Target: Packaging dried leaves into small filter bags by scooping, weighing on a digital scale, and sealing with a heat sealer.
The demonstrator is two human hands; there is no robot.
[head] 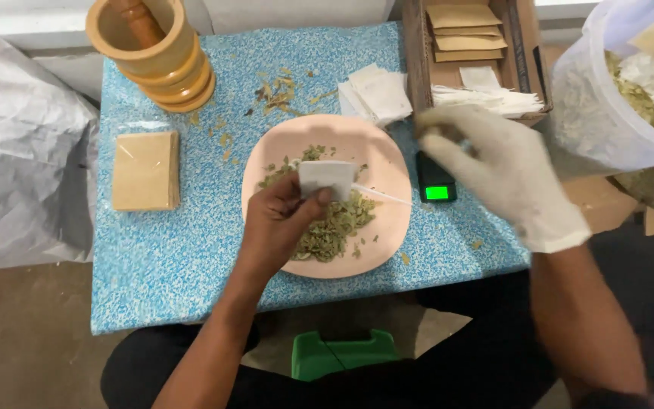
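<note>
My left hand (285,220) is bare and pinches a small white paper sachet (327,179) over a pink plate (387,163) heaped with dried green leaves (338,223). A thin white string trails from the sachet toward the right. My right hand (505,170) wears a white glove and hovers, blurred, right of the plate, over a small black scale with a green lit display (436,182). Whether its curled fingers hold anything cannot be made out.
A wooden mortar with pestle (153,49) stands at the table's back left. A stack of tan envelopes (145,170) lies left. White sachets (378,95) and a cardboard box of packets (478,53) sit behind. A plastic bag of leaves (630,91) hangs right. Blue speckled tabletop (168,265).
</note>
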